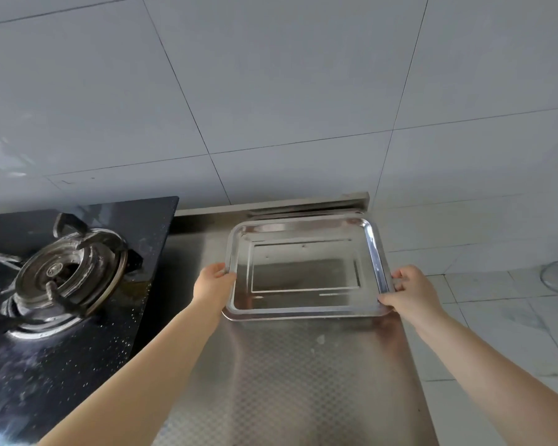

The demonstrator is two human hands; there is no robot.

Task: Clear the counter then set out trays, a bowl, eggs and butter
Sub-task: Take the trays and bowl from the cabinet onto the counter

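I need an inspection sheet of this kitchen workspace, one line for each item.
Surface: steel counter, patterned, a few small marks.
Job's things: one empty steel tray, maybe stacked on another; no bowl, eggs or butter seen.
Clutter: nothing seen.
Grips: left hand grips the tray's left rim; right hand grips its right rim.
Cables: nothing seen.
Surroundings: gas stove to the left, tiled wall behind, tiled floor to the right.

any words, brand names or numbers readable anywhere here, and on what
None can be read.
Gas burner: the small round cap at its centre bears a mark, too small and blurred to read.
Steel tray, held at its sides by the left hand and the right hand: only stamped lines, no text.
Steel counter and wall tiles: no writing visible.
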